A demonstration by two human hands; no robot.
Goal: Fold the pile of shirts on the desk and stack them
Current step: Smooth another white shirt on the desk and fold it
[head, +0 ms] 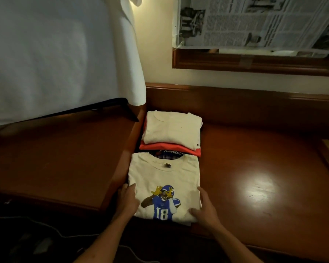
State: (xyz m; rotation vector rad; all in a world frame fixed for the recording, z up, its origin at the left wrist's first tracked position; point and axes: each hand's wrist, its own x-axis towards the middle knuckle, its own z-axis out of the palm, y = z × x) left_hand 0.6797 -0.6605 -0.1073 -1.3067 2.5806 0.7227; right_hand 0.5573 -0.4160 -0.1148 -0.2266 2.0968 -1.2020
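Note:
A folded cream shirt with a blue football-player print numbered 18 lies at the desk's near edge. My left hand lies along its left side, fingers straight against the fabric. My right hand rests on its lower right corner, fingers spread flat. Just behind it sits a stack: a folded plain cream shirt on top of a folded red shirt, with a dark printed shirt showing underneath.
The glossy wooden desk stretches to the right with a lamp glare on it. A raised wooden ledge on the left carries a screen draped in white cloth. A newspaper-covered mirror frame hangs on the wall. Cables trail at lower left.

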